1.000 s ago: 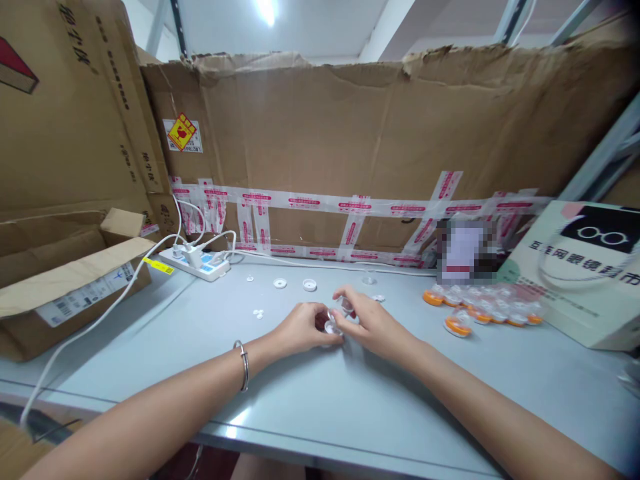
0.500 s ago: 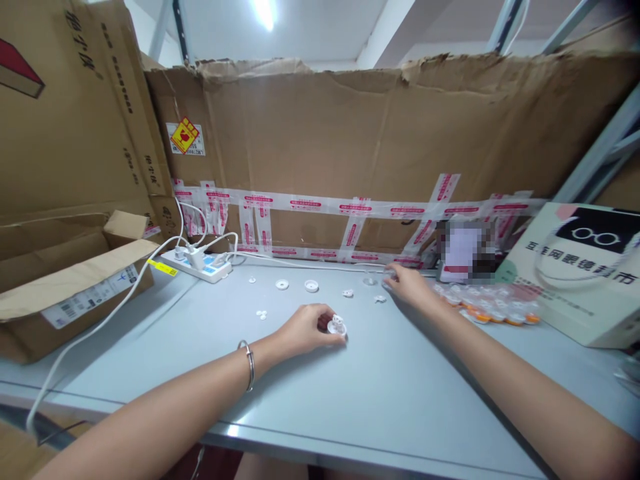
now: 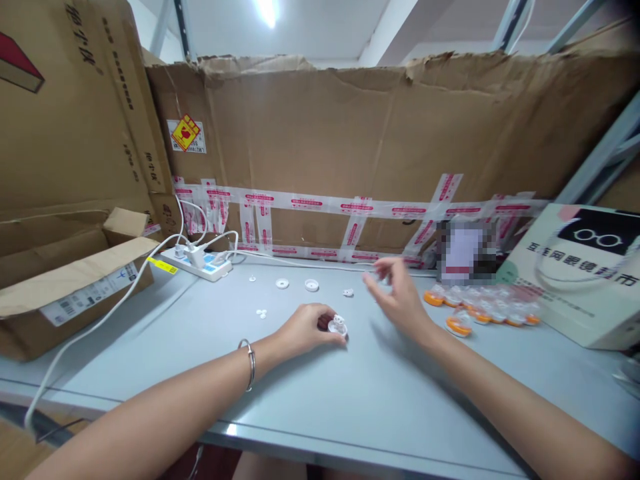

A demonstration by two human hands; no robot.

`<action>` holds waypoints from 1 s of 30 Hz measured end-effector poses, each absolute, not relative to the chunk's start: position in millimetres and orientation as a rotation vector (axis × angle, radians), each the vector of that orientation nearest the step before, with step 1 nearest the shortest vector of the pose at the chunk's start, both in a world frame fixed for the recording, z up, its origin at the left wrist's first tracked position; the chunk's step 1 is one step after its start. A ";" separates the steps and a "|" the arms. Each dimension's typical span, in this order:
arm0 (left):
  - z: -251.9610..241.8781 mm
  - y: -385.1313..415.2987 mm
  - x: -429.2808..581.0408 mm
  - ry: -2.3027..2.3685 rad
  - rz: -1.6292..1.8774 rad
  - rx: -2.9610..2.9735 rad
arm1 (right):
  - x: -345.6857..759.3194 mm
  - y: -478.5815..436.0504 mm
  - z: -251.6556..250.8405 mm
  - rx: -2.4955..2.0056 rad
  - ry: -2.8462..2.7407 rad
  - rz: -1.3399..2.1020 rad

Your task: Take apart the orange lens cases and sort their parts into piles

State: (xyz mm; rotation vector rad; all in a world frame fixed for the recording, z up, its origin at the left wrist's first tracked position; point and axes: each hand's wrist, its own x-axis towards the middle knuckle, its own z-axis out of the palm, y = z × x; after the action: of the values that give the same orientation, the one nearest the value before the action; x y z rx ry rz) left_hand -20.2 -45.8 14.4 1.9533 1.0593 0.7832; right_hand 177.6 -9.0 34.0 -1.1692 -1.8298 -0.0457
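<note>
Your left hand (image 3: 305, 328) pinches a small white part (image 3: 339, 325) against the table (image 3: 350, 400), while your right hand (image 3: 400, 300) hovers nearby, too blurred to tell its grip.

grey table (image 3: 150, 347), brown cardboard (image 3: 350, 133) — red-printed white tape (image 3: 305, 202), orange-rimmed cases (image 3: 457, 325)

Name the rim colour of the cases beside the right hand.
Orange; the cases show best in the head view.

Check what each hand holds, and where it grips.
Left hand pinches a small white part by its edge, on the table. Right hand: blurred, cannot tell.
</note>
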 end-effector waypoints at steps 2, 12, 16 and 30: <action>12.9 -45.3 -20.0 1.048 0.795 1.983 | 160.7 -31.7 33.0 -1.090 -2.187 0.254; 8.2 -46.3 -14.9 1.176 0.836 2.060 | 147.4 -50.0 3.8 -0.886 -2.456 -0.241; 7.6 -47.6 -13.7 1.216 0.855 2.048 | 142.6 -54.6 10.7 -0.866 -2.157 -0.092; 23.1 -50.4 -13.3 1.150 1.058 2.050 | 153.9 -37.2 17.2 -0.968 -1.786 0.805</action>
State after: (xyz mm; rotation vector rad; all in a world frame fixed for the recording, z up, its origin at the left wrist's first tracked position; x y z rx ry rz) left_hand -13.3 -50.4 23.1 2.0496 1.1501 1.0582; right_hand 153.9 -37.2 17.2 -0.9679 -1.7857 0.8047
